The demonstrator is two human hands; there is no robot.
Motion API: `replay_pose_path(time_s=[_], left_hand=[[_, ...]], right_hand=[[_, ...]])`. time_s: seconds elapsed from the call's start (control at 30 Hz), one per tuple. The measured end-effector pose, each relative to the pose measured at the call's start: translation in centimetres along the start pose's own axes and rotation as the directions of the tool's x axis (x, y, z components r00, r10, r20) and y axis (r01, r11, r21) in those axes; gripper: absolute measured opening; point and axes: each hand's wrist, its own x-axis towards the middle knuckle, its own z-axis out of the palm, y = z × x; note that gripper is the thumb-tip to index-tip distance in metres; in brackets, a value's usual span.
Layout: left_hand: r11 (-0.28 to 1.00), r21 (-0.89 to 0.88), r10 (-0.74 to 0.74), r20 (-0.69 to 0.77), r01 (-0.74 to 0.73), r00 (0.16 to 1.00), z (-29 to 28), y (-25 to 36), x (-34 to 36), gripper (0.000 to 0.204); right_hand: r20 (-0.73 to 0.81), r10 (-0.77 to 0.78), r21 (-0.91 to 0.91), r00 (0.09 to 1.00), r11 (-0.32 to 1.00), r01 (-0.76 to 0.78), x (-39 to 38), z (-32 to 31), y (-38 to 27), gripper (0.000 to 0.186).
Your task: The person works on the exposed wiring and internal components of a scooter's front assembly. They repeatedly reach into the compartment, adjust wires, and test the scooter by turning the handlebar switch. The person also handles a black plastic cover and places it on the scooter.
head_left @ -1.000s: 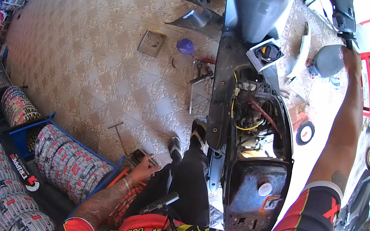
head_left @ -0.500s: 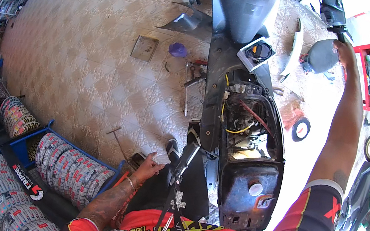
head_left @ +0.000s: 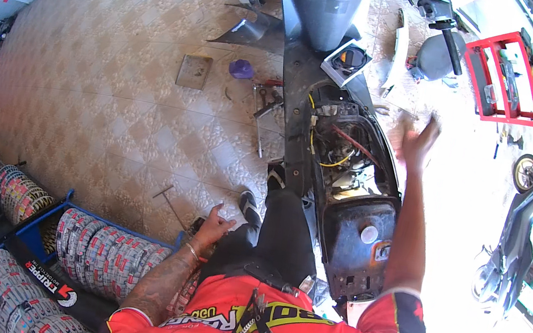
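Observation:
A partly dismantled scooter stands on my right, its engine bay (head_left: 347, 148) uncovered with wires and a red hose inside. Behind the bay sits a dark fuel tank (head_left: 356, 241) with a pale round cap. My right hand (head_left: 417, 142) is in the air just right of the bay, slightly blurred, thumb and fingers apart and nothing visible in it. The black handlebar grip (head_left: 452, 53) is beyond it, apart from the hand. My left hand (head_left: 215, 226) hangs beside my left thigh with its fingers spread, holding nothing I can see.
Wrapped tyres (head_left: 111, 253) fill a blue rack at the lower left. A T-handle tool (head_left: 170, 203), a shallow metal tray (head_left: 193, 72), a purple container (head_left: 241, 68) and removed panels (head_left: 254, 30) lie on the floor. An open white box (head_left: 346, 63) rests on the footboard. Right are a red tool cart (head_left: 507, 76) and a motorcycle (head_left: 522, 238).
My right hand has let go of the handlebar grip and come back toward me, beside the engine bay. My body has shifted toward the scooter, and my left hand stays low.

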Motion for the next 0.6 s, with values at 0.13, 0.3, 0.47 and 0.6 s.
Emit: replay_pose_path(time_s=[0.13,0.3,0.47,0.6], left_hand=[[1.0,-0.026,-0.015,-0.038,0.014,0.999,-1.9,-1.2,-0.3,0.084],[0.999,-0.026,0.038,-0.012,-0.038,0.999,-2.2,-1.6,-0.8,0.084],[0.976,0.158,0.15,-0.008,-0.147,0.989,-1.5,-1.3,-2.0,0.09],[0.987,0.127,0.099,-0.001,-0.099,0.995,-1.2,-1.9,-3.0,0.09]], right_hand=[[0.33,0.198,-0.324,0.923,0.942,-0.087,-20.1,-6.5,0.0,0.054],[0.261,0.134,-0.36,0.956,0.932,-0.032,-26.5,-7.4,1.9,0.049],[0.217,0.13,-0.347,0.968,0.937,-0.048,-26.9,-6.9,2.8,0.048],[0.218,0.153,-0.34,0.964,0.938,-0.072,-27.4,-7.5,2.9,0.048]])
